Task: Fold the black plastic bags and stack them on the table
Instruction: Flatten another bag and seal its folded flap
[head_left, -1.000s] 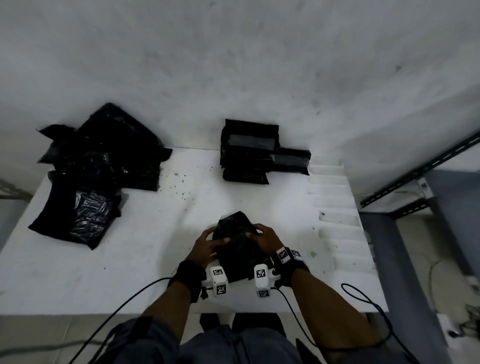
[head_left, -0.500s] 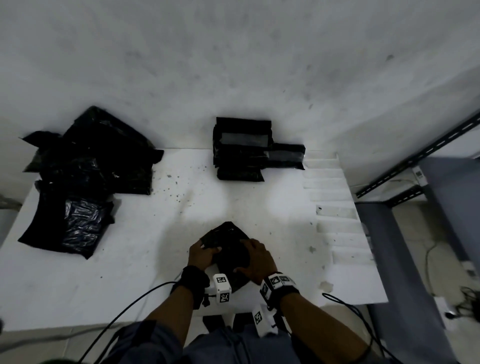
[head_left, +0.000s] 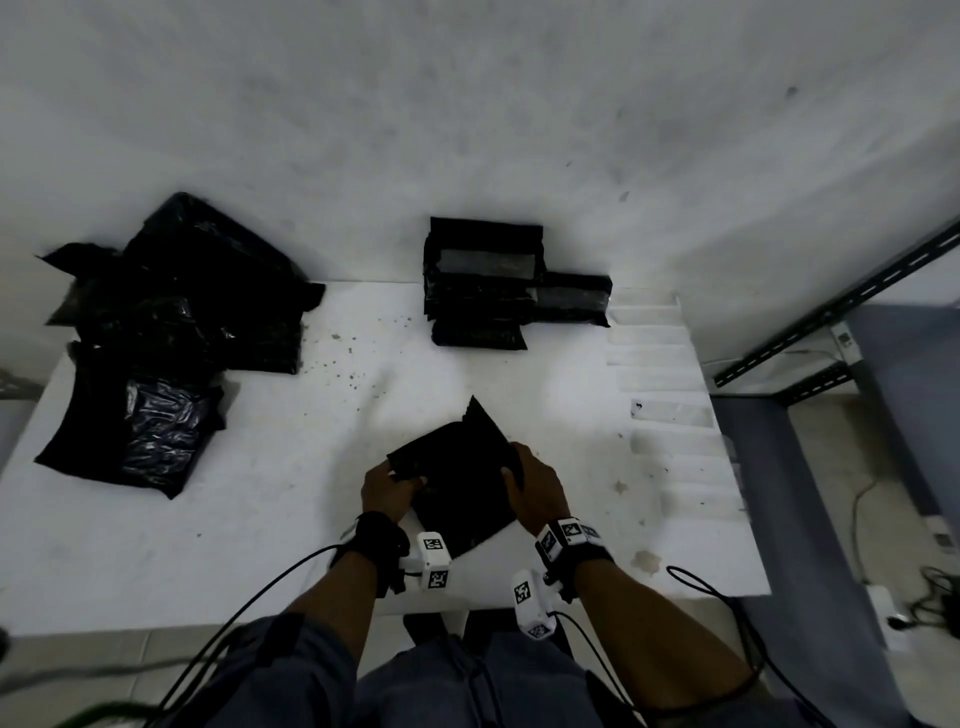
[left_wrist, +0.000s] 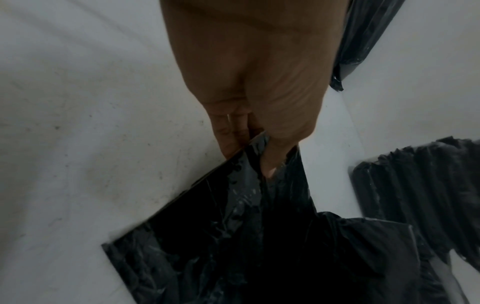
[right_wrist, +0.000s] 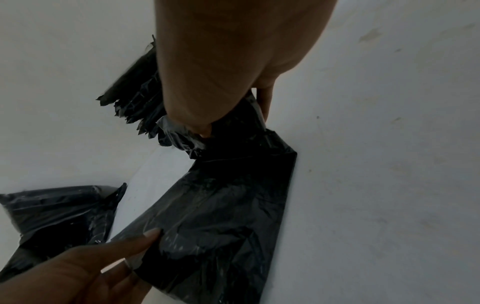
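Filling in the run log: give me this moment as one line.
left hand: pinches black plastic bag | right hand: grips same bag | bag: part-folded on white table | folded stack: at far edge

Black bag (head_left: 460, 480) — thin, glossy, crinkled plastic, table (head_left: 291, 499) — matt white, speckled

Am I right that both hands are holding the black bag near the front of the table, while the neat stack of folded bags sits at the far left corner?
Not quite: the head view shows the stack of folded bags at the far middle of the table; the far left holds the loose pile. Both the left hand and right hand do hold the black bag.
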